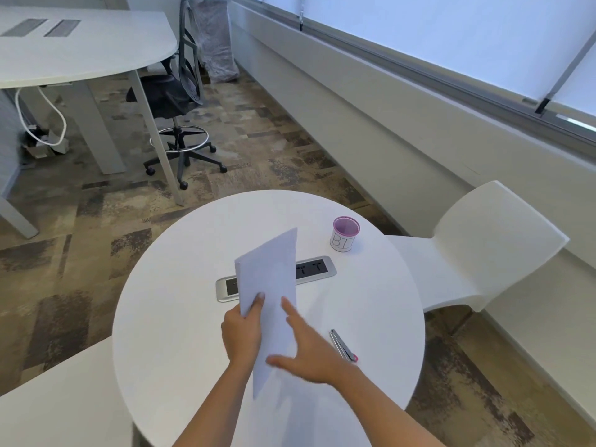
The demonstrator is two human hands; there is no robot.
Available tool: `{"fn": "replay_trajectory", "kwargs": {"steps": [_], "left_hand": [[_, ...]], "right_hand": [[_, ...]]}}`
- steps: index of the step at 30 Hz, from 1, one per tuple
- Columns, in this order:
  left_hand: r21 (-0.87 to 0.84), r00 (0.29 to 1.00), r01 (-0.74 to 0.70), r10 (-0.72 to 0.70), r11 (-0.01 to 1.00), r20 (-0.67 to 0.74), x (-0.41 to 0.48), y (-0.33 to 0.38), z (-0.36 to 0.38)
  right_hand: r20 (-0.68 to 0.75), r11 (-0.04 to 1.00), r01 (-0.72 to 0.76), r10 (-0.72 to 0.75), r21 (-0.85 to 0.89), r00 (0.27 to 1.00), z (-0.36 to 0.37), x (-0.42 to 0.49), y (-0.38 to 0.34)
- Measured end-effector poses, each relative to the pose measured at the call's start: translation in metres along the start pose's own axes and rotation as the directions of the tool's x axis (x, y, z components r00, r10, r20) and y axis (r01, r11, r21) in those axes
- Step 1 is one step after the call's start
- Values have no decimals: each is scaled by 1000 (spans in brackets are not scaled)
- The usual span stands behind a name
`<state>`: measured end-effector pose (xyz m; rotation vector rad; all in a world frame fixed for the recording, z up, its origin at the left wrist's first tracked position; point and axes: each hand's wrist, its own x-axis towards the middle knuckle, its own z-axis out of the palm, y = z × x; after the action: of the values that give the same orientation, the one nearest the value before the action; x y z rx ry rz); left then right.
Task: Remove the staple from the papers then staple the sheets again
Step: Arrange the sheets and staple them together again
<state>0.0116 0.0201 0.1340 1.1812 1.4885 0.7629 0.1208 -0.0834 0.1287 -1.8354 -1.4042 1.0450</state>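
Daylight came in soft and even through the shaded windows (451, 37) on my upper right, and the whole scene was bright without harsh glare. The white table (180, 301) looked nearly shadowless; only a faint shade lay under the papers (271, 285) and my arms. My right hand (309, 356) was smeared with motion blur, its fingers indistinct, while my left hand (242, 330) was sharper. The wide lens bent straight lines: the window ledge (387, 101) bowed, and the far desk (80, 46) curved at the corner. Everything looked slightly soft, with fine detail lost.
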Motion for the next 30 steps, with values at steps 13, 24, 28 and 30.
{"fn": "replay_trajectory", "kwargs": {"steps": [13,24,28,30], "left_hand": [[-153,802,-247,291,957,522,-35,35,14],[-211,913,-109,182,971,366,7,31,-22],[-249,914,-128,212,960,347,6,23,-21],[-254,911,-135,221,958,348,7,21,-20]], "right_hand": [[-425,851,50,208,522,881,-48,-3,-6],[-187,690,13,179,724,966,-83,-21,3],[-265,720,56,181,692,947,-72,-18,7],[-321,750,86,174,656,931,-68,-15,10]]}}
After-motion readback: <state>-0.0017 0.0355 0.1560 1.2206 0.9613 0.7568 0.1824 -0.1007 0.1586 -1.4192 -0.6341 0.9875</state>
